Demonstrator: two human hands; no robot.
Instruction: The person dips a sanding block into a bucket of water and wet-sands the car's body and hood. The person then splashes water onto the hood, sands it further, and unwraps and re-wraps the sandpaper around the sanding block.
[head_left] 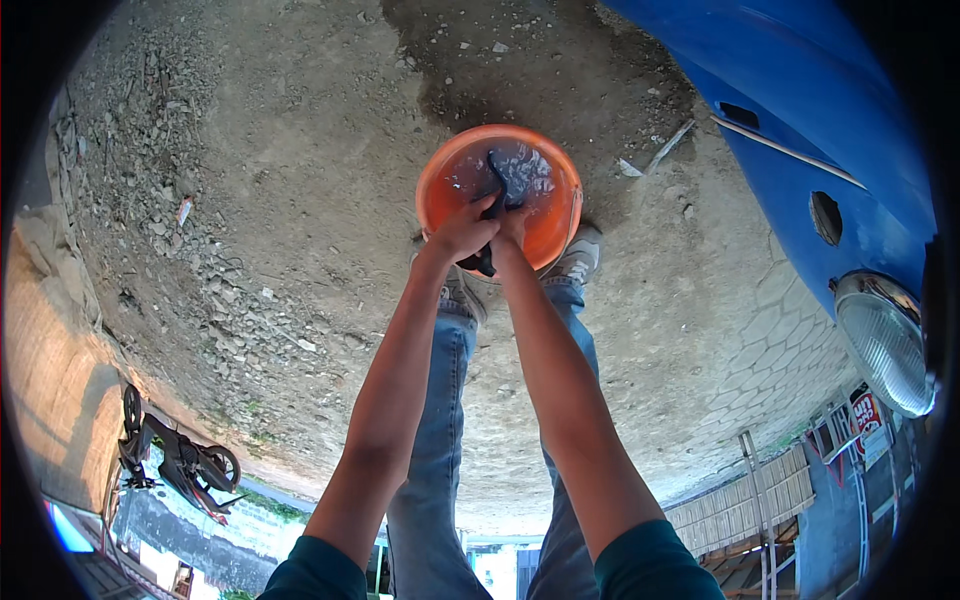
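Observation:
An orange bucket [563, 170] stands on the ground in front of my shoes, with cloudy, bubbly water [530, 175] in it. Over its near side, both my hands meet around a dark, wet-looking cloth [497, 183]. My left hand [466, 229] has its fingers wrapped round the cloth. Close beside it, my right hand [511, 228] grips the same cloth, its fingers partly hidden. One thin end of the cloth reaches up over the water, and another part hangs below my hands at the near rim.
A blue vehicle body [780, 110] with a round headlight [882, 335] is at the right. Wet soil [470, 60] lies beyond the bucket, rubble [225, 300] to the left. A black motorcycle [185, 465] appears at lower left. My shoes [578, 255] are close to the bucket.

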